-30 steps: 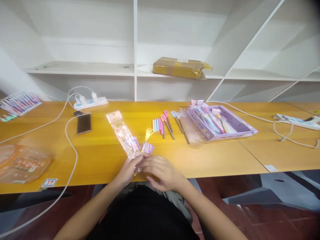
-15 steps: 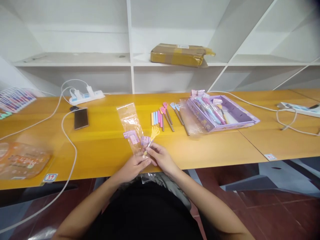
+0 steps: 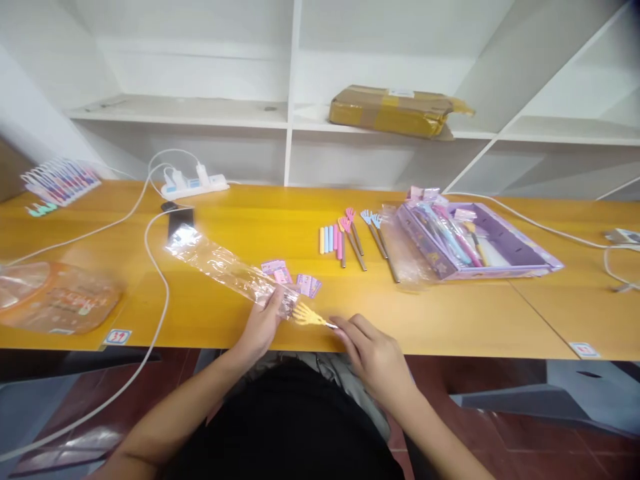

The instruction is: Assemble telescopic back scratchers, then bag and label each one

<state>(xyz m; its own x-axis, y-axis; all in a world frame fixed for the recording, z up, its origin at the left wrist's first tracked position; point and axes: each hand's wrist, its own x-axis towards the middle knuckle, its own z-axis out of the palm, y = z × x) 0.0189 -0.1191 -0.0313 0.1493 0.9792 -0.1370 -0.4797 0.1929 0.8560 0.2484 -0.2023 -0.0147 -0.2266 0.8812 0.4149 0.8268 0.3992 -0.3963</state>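
My left hand (image 3: 263,327) grips a long clear plastic bag (image 3: 220,263) near its right end; the bag stretches up and left over the table. In my right hand (image 3: 373,350) is a back scratcher (image 3: 307,315) with a yellow hand-shaped head, held by its metal shaft. That yellow head points left and meets the bag's end; whether its tips are inside I cannot tell. Just beyond my hands lie small pink-purple cards (image 3: 307,285). Further back are pink back scratchers (image 3: 354,233), blue ones (image 3: 377,233) and a row of coloured handle sleeves (image 3: 330,239).
A purple box (image 3: 505,272) holding packaged items stands at the right, beside clear bags (image 3: 407,253). To the left are a phone (image 3: 177,220), a power strip (image 3: 195,187), a white cable (image 3: 163,280) and an orange pouch (image 3: 65,300). A taped carton (image 3: 390,112) rests on the shelf.
The yellow back scratcher has turned from upright to pointing left, and my right hand has moved right with it. My left hand has lifted the bag off the cards. The view has shifted left.
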